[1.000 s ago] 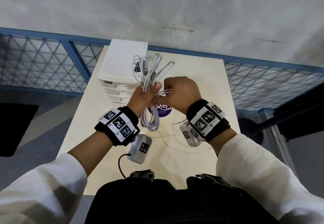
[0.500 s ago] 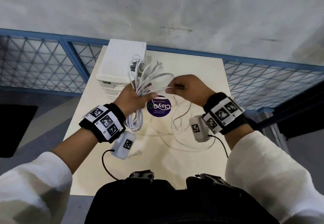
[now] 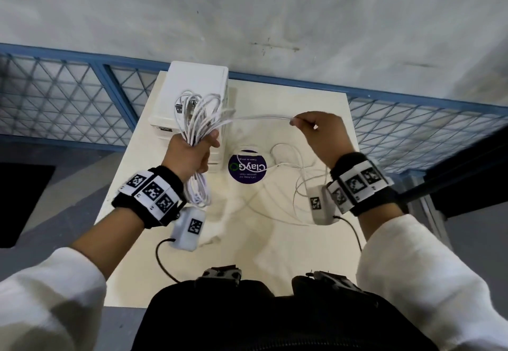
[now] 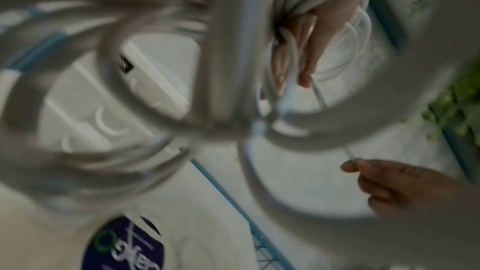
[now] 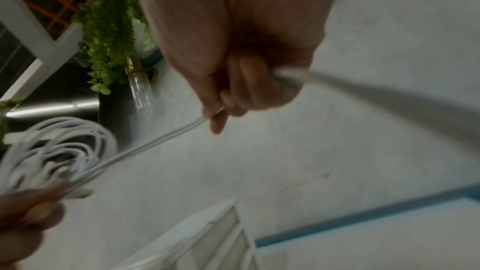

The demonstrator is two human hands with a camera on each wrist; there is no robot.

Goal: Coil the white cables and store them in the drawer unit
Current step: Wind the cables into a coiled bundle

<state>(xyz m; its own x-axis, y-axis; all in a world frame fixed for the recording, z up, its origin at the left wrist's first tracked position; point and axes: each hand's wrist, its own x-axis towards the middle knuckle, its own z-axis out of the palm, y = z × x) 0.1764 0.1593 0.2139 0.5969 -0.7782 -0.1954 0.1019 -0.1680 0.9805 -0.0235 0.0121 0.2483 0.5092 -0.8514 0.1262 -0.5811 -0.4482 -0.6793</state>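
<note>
Two hands work above the table (image 3: 275, 254) in our head view. Our left hand (image 3: 189, 155) has its fingers curled round a coil (image 3: 199, 119) of white cable, loops standing up above the fist and more hanging below it. From the coil one strand (image 3: 261, 117) runs across to our right hand (image 3: 321, 136), which pinches it between thumb and fingertips. Loose cable (image 3: 291, 183) lies in slack loops on the table beneath the right hand, beside a round purple sticker (image 3: 247, 168). The drawers (image 3: 196, 86) stand at the far left of the table, just behind the coil, all shut as far as we can tell

From the left wrist, blurred loops of the coil (image 4: 109, 81) fill the frame; our fingers (image 4: 306, 59) wrap the bundled strands, and the right hand (image 4: 405, 190) pinches the strand at lower right. The drawers (image 4: 155, 81) show through the loops

From the right wrist, our right hand (image 5: 233, 69) nips the strand (image 5: 145, 147) between thumb and fingers; it leads down to the coil (image 5: 57, 151) in the left hand (image 5: 26, 217). The drawers (image 5: 202, 239) sit below
</note>
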